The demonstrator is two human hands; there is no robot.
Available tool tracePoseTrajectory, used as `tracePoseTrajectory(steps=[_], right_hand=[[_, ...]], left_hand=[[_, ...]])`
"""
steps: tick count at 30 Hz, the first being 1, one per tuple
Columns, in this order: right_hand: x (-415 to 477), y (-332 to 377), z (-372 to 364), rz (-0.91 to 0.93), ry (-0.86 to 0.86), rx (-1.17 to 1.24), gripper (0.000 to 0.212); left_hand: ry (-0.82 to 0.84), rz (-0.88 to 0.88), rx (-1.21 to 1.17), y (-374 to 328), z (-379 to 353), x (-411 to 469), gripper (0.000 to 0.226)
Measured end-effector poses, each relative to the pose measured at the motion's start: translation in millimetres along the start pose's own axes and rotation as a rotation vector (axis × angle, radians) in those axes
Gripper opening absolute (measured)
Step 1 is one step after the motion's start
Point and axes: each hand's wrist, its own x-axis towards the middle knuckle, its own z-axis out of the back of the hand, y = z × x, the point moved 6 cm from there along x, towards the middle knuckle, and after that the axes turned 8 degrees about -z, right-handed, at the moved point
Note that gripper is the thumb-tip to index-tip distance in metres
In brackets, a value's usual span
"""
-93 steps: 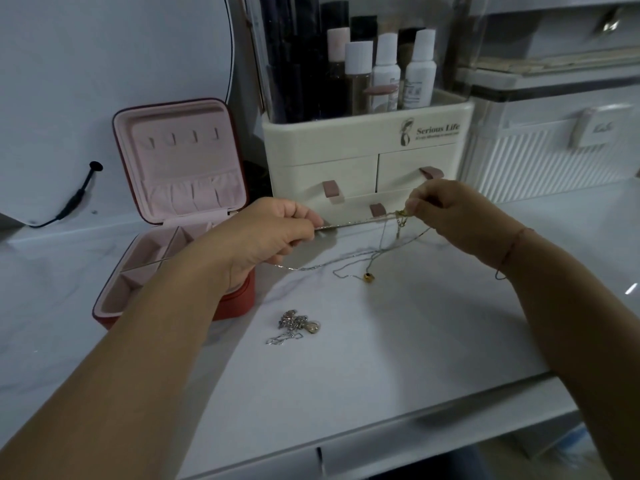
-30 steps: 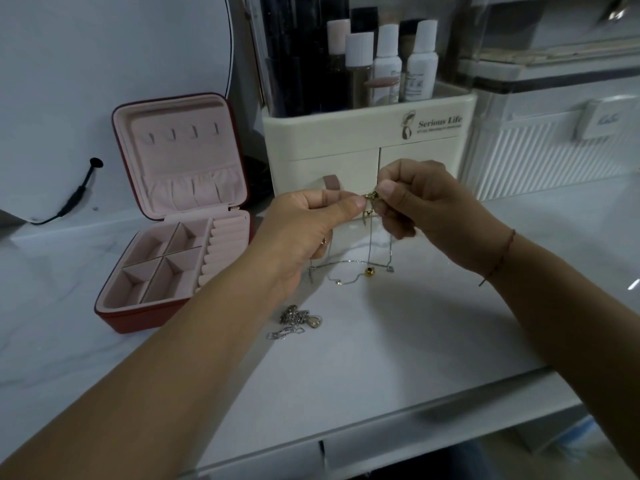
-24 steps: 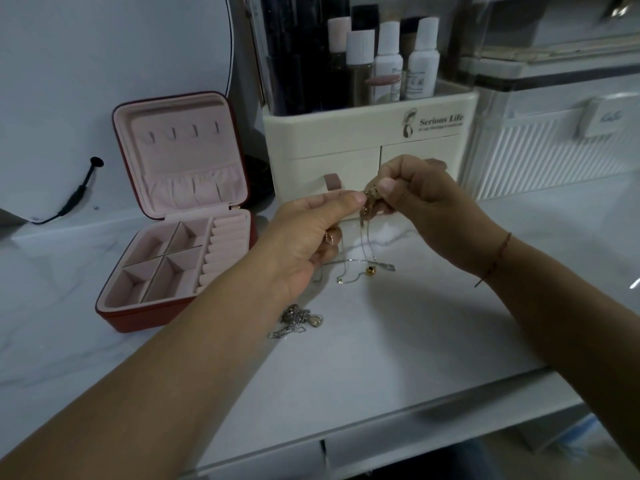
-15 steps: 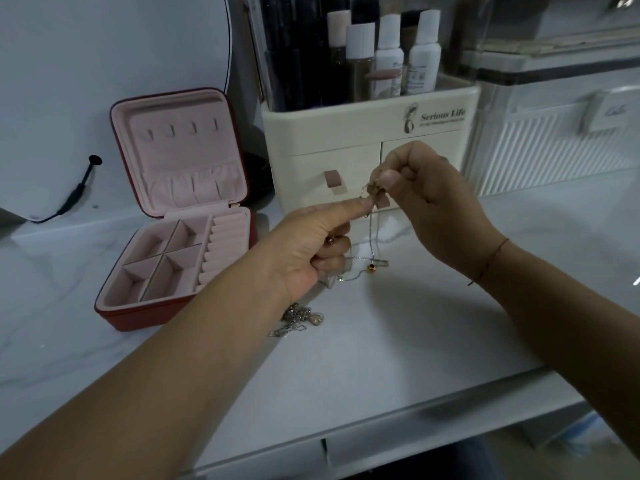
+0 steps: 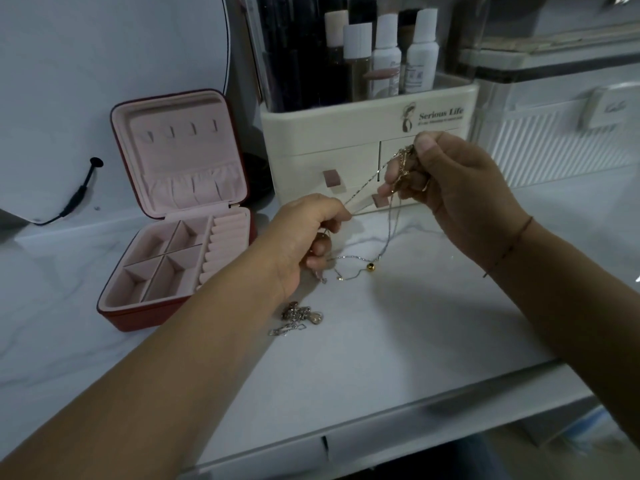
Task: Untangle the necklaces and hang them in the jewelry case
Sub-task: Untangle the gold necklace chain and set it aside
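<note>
White marble bench (image 5: 398, 358), cream organizer (image 5: 346, 133) at the far side. The red case (image 5: 180, 157) sits open to its left, pink lining, lid upright. The right hand (image 5: 460, 188) is up in front of the organizer, pinching the knotted necklaces (image 5: 403, 161). The left hand (image 5: 304, 237), lower and nearer the case, pinches one strand pulled taut between the two. Loose loops hang down onto the bench, gold bead (image 5: 370, 267) resting there. Another little clump (image 5: 299, 315) of chains lies nearer, in neither hand.

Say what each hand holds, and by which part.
The right hand pinches the tangled necklaces at their gold knotted bunch. The left hand pinches one thin strand that runs taut from that bunch, at its lower end.
</note>
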Motion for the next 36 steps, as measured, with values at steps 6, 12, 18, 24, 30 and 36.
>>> tracePoseTrajectory(steps=[6, 12, 18, 24, 30, 36], right_hand=[[-0.5, -7.6, -9.7, -0.068, 0.144, -0.058, 0.026], [-1.7, -12.6, -11.9, -0.124, 0.21, -0.054, 0.022], [4.3, -19.1, -6.8, -0.17, 0.223, 0.028, 0.019], [5.5, -25.7, -0.6, -0.215, 0.171, -0.085, 0.022], [4.5, -19.3, -4.7, -0.195, 0.254, 0.047, 0.01], [2.4, -16.3, -4.8, -0.206, 0.233, 0.064, 0.008]], left_hand=[[-0.083, -0.057, 0.071, -5.6, 6.8, 3.0, 0.019], [-0.241, -0.299, 0.219, -18.4, 21.5, 5.4, 0.015], [-0.235, -0.482, 0.409, -26.3, 24.4, 7.7, 0.008], [-0.041, -0.169, 0.0, -15.2, 17.6, 8.9, 0.01], [0.092, -0.031, -0.241, -17.2, 15.9, 8.4, 0.008], [0.145, -0.021, -0.244, -17.5, 13.9, 7.0, 0.026]])
